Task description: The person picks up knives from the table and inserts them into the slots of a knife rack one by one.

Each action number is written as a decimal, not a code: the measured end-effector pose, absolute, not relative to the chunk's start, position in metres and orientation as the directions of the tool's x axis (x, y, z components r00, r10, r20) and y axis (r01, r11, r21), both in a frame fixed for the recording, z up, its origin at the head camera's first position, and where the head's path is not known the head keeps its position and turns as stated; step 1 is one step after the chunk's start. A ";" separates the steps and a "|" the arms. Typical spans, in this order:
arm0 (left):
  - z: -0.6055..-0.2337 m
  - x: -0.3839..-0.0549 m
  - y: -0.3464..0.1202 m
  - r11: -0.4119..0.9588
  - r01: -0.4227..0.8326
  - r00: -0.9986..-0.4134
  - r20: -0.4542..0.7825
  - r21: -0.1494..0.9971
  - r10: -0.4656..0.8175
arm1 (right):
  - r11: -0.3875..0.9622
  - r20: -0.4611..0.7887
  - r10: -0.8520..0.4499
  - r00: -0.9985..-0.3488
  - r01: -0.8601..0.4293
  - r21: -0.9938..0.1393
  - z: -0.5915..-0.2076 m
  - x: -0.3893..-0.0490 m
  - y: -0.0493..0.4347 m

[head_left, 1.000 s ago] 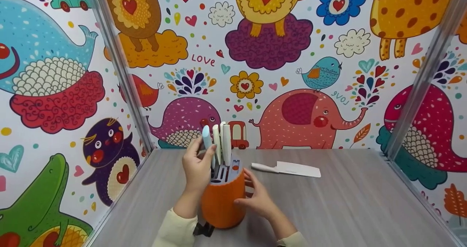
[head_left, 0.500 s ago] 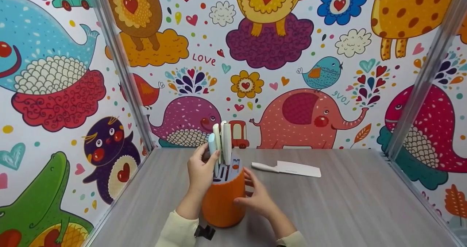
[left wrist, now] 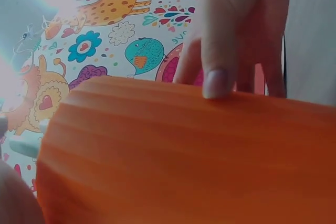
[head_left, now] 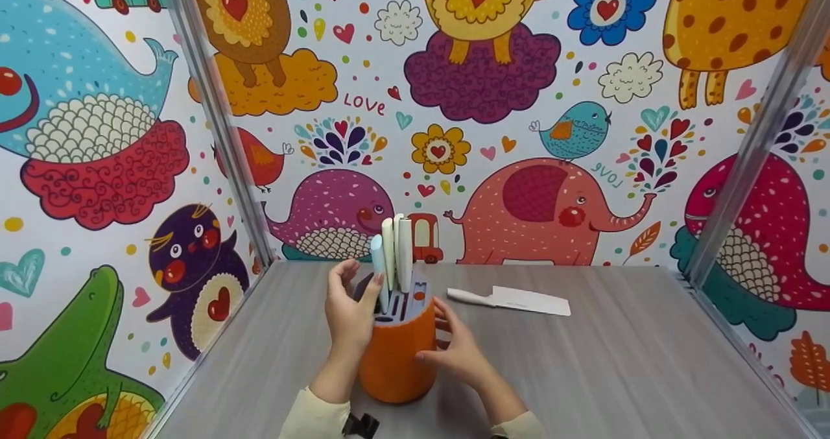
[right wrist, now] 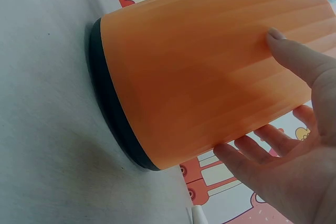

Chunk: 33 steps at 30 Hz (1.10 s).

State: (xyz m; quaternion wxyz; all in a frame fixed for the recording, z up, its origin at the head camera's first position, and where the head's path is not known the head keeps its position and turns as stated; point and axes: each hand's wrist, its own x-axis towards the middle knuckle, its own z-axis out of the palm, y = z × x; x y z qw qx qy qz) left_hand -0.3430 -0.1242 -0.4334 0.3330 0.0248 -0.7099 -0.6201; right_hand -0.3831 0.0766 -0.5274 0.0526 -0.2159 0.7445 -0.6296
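Note:
An orange knife block (head_left: 397,364) with a grey slotted top stands upright on the table. My right hand (head_left: 457,348) grips its right side, thumb in front and fingers behind; the right wrist view shows the thumb and fingers (right wrist: 244,163) round the orange wall. Several pale-handled knives (head_left: 403,257) stand in the slots, and a light-blue-handled knife (head_left: 378,257) is at the left. My left hand (head_left: 350,309) is beside that blue handle, thumb close to its lower part, fingers spread away from it. A dark shape (head_left: 363,288) shows between thumb and fingers.
A white cleaver (head_left: 532,301) lies flat on the grey wood-patterned table (head_left: 603,361), right of the block and further back. Walls with cartoon animals (head_left: 532,212) enclose the back and sides, with metal posts (head_left: 746,147) at the corners.
The blue-handled knife has gone down into the block. My left fingers have then come off its handle and moved slightly left. The right hand keeps its hold on the block.

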 end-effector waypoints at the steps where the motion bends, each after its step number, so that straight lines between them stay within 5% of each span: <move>1: -0.436 -0.342 -0.125 0.240 0.378 -0.776 0.447 0.894 -0.444 | 0.111 0.198 -0.388 -0.900 -0.259 -0.959 -0.527 -0.383 0.077; 18: -0.526 -0.347 -0.164 0.192 0.347 -0.906 0.381 0.918 -0.186 | 0.125 0.166 -0.380 -0.910 -0.229 -0.965 -0.530 -0.388 0.082; 33: -0.538 -0.348 -0.164 0.199 0.232 -0.956 0.261 0.952 -0.131 | 0.150 0.127 -0.395 -0.910 -0.200 -0.968 -0.532 -0.390 0.079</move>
